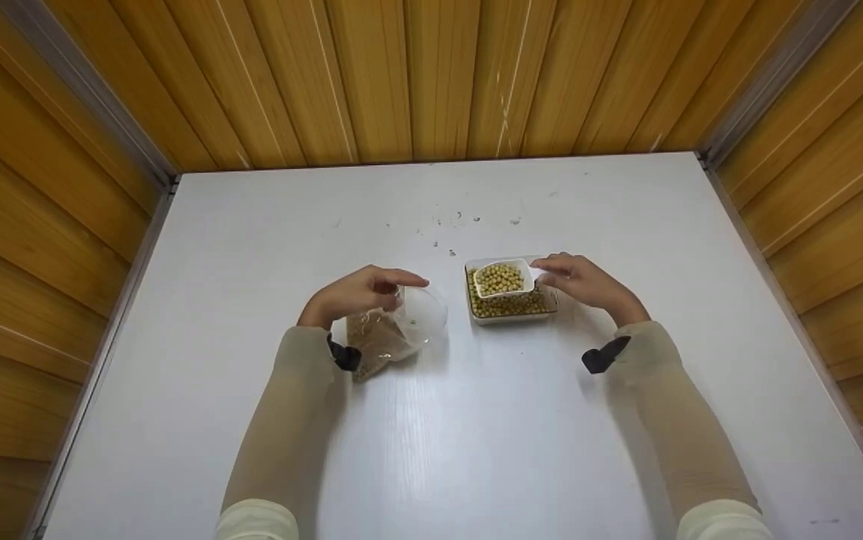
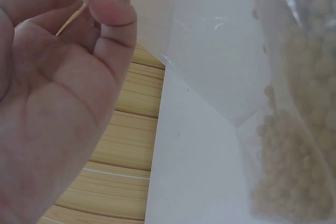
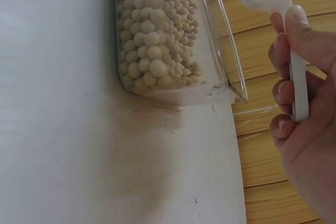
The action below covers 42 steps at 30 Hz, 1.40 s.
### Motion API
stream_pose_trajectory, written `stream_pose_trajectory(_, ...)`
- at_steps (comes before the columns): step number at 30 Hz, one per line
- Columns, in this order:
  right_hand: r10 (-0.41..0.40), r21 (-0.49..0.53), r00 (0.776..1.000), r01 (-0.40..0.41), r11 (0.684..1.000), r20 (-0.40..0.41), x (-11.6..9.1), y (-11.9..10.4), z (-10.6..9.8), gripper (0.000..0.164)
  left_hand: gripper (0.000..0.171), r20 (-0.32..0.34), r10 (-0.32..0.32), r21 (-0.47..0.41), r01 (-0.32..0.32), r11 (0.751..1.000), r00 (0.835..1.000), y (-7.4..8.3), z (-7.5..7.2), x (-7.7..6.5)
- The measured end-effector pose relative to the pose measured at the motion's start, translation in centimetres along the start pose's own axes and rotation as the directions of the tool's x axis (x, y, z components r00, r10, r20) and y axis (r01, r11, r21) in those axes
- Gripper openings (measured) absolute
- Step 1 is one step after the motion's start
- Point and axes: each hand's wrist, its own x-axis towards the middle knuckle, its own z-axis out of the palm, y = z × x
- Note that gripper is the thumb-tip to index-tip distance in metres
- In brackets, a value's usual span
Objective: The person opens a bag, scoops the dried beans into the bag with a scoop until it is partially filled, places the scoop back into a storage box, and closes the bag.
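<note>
My right hand (image 1: 585, 281) grips the handle of a white scoop (image 3: 298, 77), fingers wrapped round it. Yellowish soybeans (image 1: 500, 278) fill the scoop's bowl, which is above a clear rectangular container (image 1: 513, 319). More soybeans (image 3: 152, 35) lie inside that container. On the left, my left hand (image 1: 356, 291) pinches the upper edge of a clear plastic bag (image 2: 205, 40) between thumb and fingers. The bag's mouth looks rounded and spread toward the container. Soybeans (image 2: 289, 171) fill the bag's lower part, which is near the table.
Both hands work over a white table (image 1: 461, 435). Wood-patterned panels (image 1: 431, 82) wall its back and both sides. Small dark marks (image 1: 452, 253) dot the tabletop behind the container. Black straps (image 1: 605, 355) circle the wrists.
</note>
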Motion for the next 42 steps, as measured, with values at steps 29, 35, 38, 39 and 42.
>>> stream_pose_trajectory(29, -0.036, 0.042, 0.998, 0.034, 0.999, 0.056, 1.7, -3.0, 1.8, 0.04, 0.045, 0.006, 0.0, -0.012, 0.0, 1.0, 1.0, -0.2, 0.2, 0.1)
stream_pose_trajectory(35, -0.074, 0.046, 0.994, 0.07, 0.996, 0.085, 2.1, -3.4, 2.2, 0.038, 0.046, 0.006, 0.003, -0.01, -0.003, 1.0, 1.0, -0.2, 0.2, 0.2)
stream_pose_trajectory(38, -0.111, 0.047, 0.988, 0.107, 0.993, 0.105, 2.4, -3.5, 2.4, 0.036, 0.047, 0.007, 0.009, -0.015, -0.009, 1.0, 1.0, -0.2, 0.2, 0.2)
stream_pose_trajectory(39, -0.123, 0.046, 0.986, 0.119, 0.992, 0.113, 2.5, -3.5, 2.5, 0.036, 0.047, 0.007, 0.009, -0.013, -0.009, 1.0, 1.0, -0.3, 0.2, 0.3)
stream_pose_trajectory(42, -0.128, 0.043, 0.984, 0.123, 0.991, 0.122, 2.8, -3.6, 2.8, 0.036, 0.047, 0.007, 0.002, -0.008, -0.002, 1.0, 1.0, -0.2, 0.3, 0.3)
